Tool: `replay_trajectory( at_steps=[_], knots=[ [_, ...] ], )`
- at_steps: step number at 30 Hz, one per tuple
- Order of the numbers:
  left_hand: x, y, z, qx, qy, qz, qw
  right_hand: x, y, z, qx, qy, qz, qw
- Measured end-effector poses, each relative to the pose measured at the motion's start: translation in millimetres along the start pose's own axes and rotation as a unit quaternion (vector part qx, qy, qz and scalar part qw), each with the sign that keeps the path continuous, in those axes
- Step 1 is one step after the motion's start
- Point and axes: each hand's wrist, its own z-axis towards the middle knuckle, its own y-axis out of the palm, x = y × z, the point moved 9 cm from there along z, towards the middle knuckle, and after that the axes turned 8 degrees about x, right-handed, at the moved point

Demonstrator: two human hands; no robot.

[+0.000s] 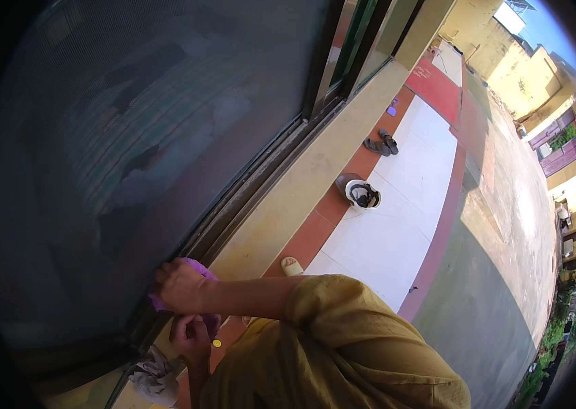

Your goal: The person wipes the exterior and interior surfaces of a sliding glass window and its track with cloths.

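Note:
My right hand (181, 285) presses a purple cloth (157, 302) into the lower corner of the dark window frame, at the bottom track (247, 191). Just below it, my left hand (189, 335) has its fingers curled at a hanging part of the same cloth. A dark mesh screen (191, 128) fills the left of the view, with patterned fabric dimly visible behind it. A crumpled grey cloth (154, 376) lies on the ledge below my left hand. A small round yellow thing (217, 343) shows beside that hand.
A cream-painted ledge (288, 189) runs along the window. On the tiled floor beyond are a foot in a pale slipper (292, 266), an upturned white helmet (363, 195), dark sandals (382, 143) and a purple slipper (392, 107). A concrete yard (497, 255) stretches off to the right.

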Motion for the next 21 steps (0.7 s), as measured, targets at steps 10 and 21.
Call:
replay_trajectory(
  at_steps=[10,21],
  knots=[
    [82,25,22,-0.066,0.147,0.034,0.986,99,-68,-26,0.064,0.085,-0.078,0.991],
    [49,-15,4,0.016,0.087,0.077,0.993,183,-122,-45,0.063,0.126,-0.172,0.975]
  ],
)
